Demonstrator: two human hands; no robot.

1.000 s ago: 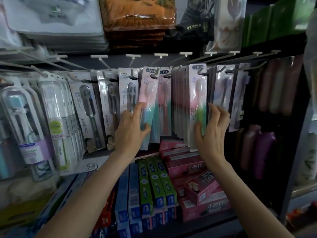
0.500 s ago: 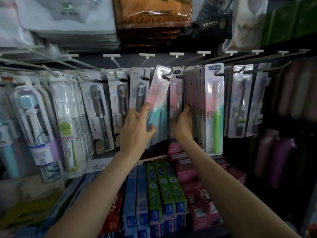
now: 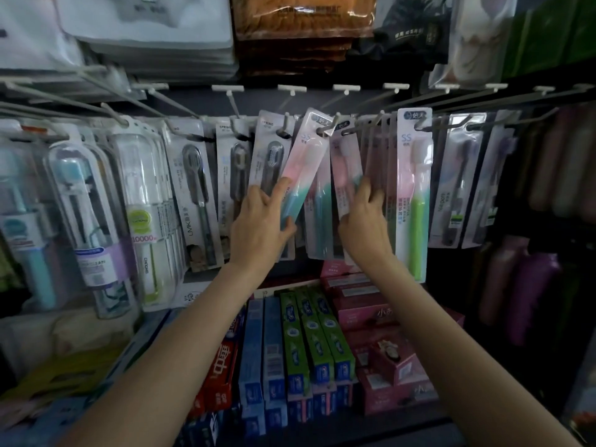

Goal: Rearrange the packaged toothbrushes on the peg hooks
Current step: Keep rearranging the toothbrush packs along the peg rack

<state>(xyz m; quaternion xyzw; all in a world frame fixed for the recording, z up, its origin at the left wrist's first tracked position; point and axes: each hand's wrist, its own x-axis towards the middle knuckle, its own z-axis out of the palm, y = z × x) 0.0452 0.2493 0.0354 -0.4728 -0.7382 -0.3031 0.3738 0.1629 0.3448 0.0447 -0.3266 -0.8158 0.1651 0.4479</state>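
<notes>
Packaged toothbrushes hang in a row on white peg hooks (image 3: 332,128). My left hand (image 3: 258,224) grips the lower end of a pink-and-teal toothbrush pack (image 3: 303,156), which is tilted with its top at the hook tip. My right hand (image 3: 364,221) holds the pink toothbrush pack (image 3: 345,175) just to the right, fingers curled round its edge. Further right a stack of the same packs ends in a pink-and-green toothbrush pack (image 3: 414,188). Grey toothbrush packs (image 3: 196,195) hang to the left.
Large electric-toothbrush blister packs (image 3: 80,221) fill the hooks at left. Toothpaste boxes (image 3: 300,343) and pink boxes (image 3: 377,317) lie on the shelf under my arms. Bagged goods (image 3: 154,30) are stacked above the hooks. Dark bottles (image 3: 532,285) stand at right.
My right hand left the green pack at right and came in to the pink pack at centre. The left hand tilted its pink-and-teal pack, top swinging right toward the hook tip.
</notes>
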